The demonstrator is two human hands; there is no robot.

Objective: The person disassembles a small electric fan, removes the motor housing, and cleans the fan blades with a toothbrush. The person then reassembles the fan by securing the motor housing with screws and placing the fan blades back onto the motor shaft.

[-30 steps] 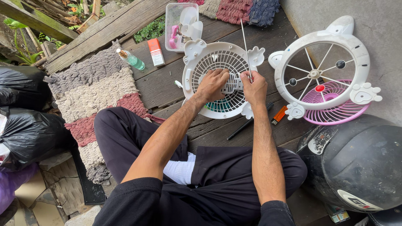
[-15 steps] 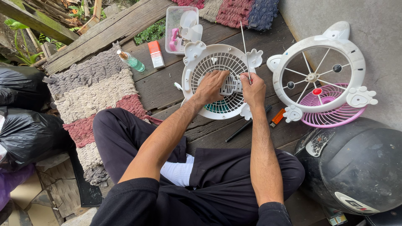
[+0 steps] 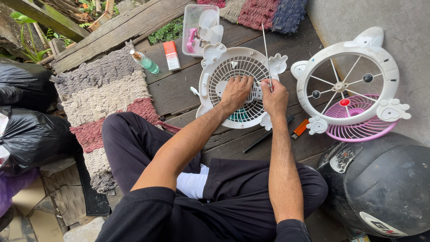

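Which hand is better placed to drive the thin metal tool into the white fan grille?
Probably the right hand: it grips the thin metal tool upright over the white fan grille. The left hand only rests there.

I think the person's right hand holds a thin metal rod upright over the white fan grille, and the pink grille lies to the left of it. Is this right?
Not quite. The head view shows the pink grille to the right of the white grille, under the white ring. The right hand does hold the rod upright over it.
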